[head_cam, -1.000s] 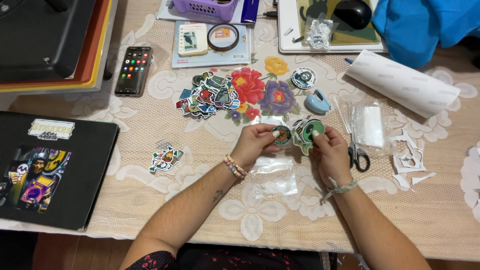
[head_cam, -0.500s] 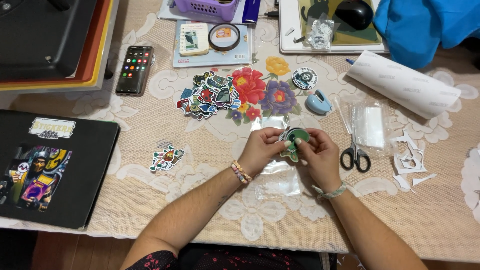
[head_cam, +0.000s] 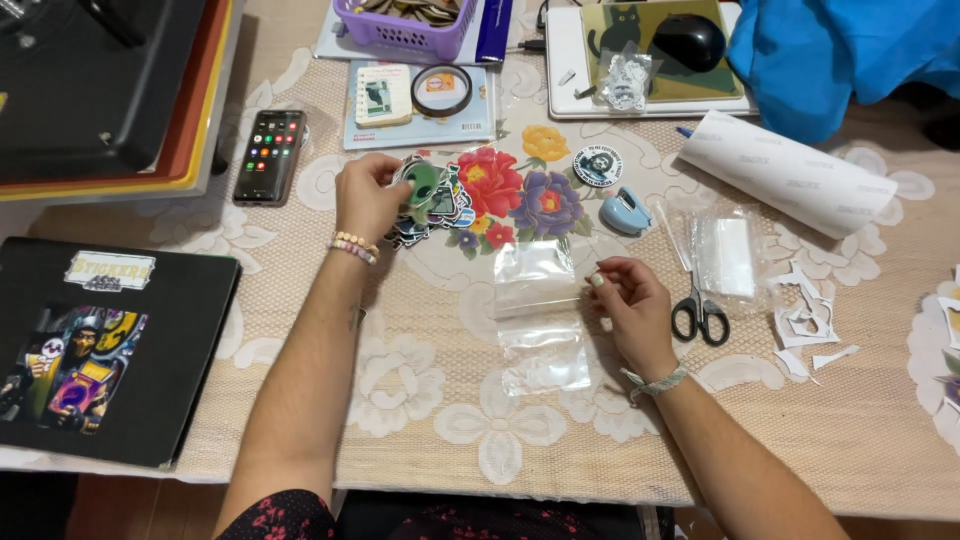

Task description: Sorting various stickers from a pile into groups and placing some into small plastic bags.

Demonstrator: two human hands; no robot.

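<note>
My left hand (head_cam: pixel 368 196) is stretched to the far left of centre and holds a green sticker (head_cam: pixel 421 188) just above a pile of colourful stickers (head_cam: pixel 447 208). My right hand (head_cam: pixel 632 305) rests on the lace tablecloth (head_cam: pixel 420 400), its fingertips pinching the right edge of a clear plastic bag (head_cam: pixel 535 280). A second clear bag (head_cam: pixel 546 366) lies just below the first. Black-handled scissors (head_cam: pixel 700 315) lie right beside my right hand.
A phone (head_cam: pixel 268 155) lies at the left, a black laptop with stickers (head_cam: pixel 110 350) at the near left. A white roll (head_cam: pixel 790 172), blue tape dispenser (head_cam: pixel 627 212), more clear bags (head_cam: pixel 727 255), paper scraps (head_cam: pixel 808 322) and a round sticker (head_cam: pixel 598 165) lie right. A purple basket (head_cam: pixel 405 22) and mouse (head_cam: pixel 690 41) sit at the back.
Both hands were together at the centre on the green sticker. My left hand has carried it up and left to the sticker pile; my right hand has dropped to the clear bag.
</note>
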